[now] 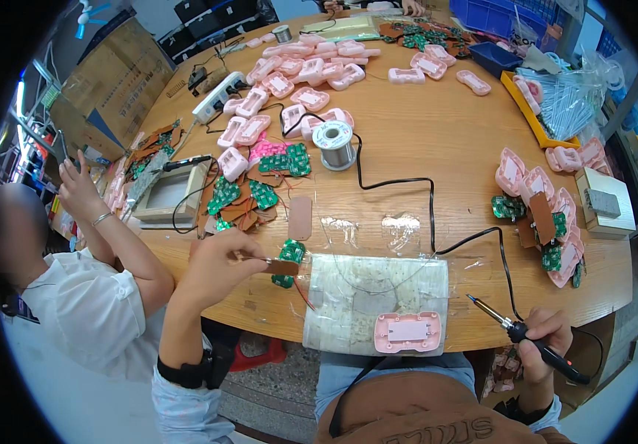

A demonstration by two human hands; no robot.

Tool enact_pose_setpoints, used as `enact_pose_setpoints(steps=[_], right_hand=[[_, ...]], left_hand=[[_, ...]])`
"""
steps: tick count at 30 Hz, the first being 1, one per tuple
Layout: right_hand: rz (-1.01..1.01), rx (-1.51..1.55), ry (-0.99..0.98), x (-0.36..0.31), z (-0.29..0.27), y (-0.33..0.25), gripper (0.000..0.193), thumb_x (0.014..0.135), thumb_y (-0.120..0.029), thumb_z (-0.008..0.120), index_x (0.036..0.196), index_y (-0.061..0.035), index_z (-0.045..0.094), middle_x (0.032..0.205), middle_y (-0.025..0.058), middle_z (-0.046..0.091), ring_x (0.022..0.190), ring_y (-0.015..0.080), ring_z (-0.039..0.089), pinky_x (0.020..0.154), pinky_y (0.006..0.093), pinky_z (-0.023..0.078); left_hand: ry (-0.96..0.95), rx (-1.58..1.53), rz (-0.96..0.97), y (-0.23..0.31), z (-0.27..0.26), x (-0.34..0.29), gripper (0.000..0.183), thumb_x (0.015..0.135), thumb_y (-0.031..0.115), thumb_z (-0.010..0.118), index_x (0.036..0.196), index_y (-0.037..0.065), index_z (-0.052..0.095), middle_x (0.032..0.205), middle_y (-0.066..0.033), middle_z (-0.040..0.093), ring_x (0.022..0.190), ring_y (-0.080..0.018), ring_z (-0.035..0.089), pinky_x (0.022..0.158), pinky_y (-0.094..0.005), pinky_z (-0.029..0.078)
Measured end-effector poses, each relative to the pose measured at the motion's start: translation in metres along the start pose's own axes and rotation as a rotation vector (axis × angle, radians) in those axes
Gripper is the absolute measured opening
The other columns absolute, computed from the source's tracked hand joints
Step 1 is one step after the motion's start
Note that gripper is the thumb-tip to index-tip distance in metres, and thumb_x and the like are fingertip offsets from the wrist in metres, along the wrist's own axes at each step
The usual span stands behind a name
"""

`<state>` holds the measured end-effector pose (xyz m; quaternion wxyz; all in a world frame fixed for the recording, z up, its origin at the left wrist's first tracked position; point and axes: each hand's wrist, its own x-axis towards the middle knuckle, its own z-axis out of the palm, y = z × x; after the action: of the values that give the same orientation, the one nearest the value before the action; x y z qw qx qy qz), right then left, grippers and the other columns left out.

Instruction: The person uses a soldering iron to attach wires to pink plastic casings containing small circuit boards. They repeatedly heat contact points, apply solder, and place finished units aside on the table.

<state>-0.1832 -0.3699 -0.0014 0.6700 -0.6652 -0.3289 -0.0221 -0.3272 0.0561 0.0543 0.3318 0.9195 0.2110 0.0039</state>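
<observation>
My right hand is wrapped round the black handle of a soldering iron, whose metal tip points up and left beside the white work pad. At the left, my left hand pinches a small flat brown board. Green circuit boards lie just past its fingertips, with a thin red wire running down from there. On the near right part of the pad sits an open pink plastic shell with a pale panel in its middle. Another brown board lies flat beyond the pad.
A solder spool stands mid-table, near the iron's black cable. Pink shells, a power strip and a wooden frame lie farther off. More shells and boards sit right. A co-worker's arm is at left.
</observation>
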Motion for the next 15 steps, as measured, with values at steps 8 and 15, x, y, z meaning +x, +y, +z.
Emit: enact_pose_setpoints(steps=[8,15], right_hand=[[0.037,0.189,-0.21,0.026,0.039,-0.017,0.037,0.086,-0.027,0.07,0.111,-0.0012,0.06,0.084,0.0168,0.067,0.063,0.0197,0.064,0.054,0.0276,0.05],[0.004,0.238,-0.065,0.026,0.06,-0.013,0.05,0.071,0.001,0.081,0.108,-0.0058,0.047,0.092,0.0203,0.064,0.078,0.022,0.068,0.067,0.0309,0.056]], left_hand=[[0.111,-1.449,-0.208,0.042,0.074,-0.024,0.015,0.085,0.0,0.067,0.098,0.004,0.062,0.086,-0.0044,0.068,0.071,-0.012,0.065,0.061,-0.0233,0.054],[-0.02,-1.633,-0.226,0.101,0.13,-0.037,0.016,0.084,-0.006,0.065,0.097,0.001,0.059,0.091,-0.0098,0.067,0.075,-0.0142,0.066,0.065,-0.0274,0.057]])
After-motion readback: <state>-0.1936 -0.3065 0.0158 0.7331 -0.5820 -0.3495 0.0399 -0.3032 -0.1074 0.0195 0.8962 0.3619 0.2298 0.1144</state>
